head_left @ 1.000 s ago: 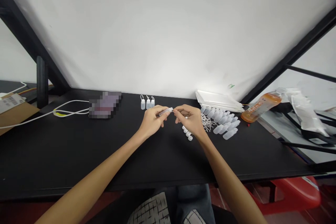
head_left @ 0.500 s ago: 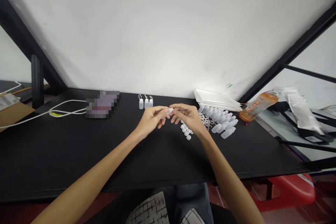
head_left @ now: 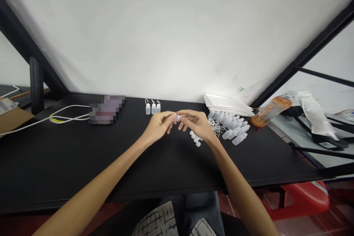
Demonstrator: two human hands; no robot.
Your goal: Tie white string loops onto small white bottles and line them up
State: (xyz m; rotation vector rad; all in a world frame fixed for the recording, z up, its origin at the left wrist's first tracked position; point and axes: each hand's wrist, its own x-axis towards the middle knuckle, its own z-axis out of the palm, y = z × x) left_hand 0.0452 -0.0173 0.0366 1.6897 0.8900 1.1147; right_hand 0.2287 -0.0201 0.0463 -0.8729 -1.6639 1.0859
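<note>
My left hand is closed on a small translucent plastic bottle, held between thumb and fingers above the black table. Against the bottle's right end, my right hand pinches a small white part, perhaps its cap; the fingers partly hide it. Right of that hand lie a heap of white cord loops and rows of similar bottles on their sides. Several white caps lie below the right hand. Three upright bottles with white caps and loops stand at the back.
A stack of white sheets lies by the wall, with an orange drink bottle tilted on its right. To the left are a pixelated flat object, a white cable and a cardboard box. A red stool stands below.
Both hands stay together at nearly the same spot. The right fingers have shifted slightly on the bottle's end. The whole view has moved a little.
</note>
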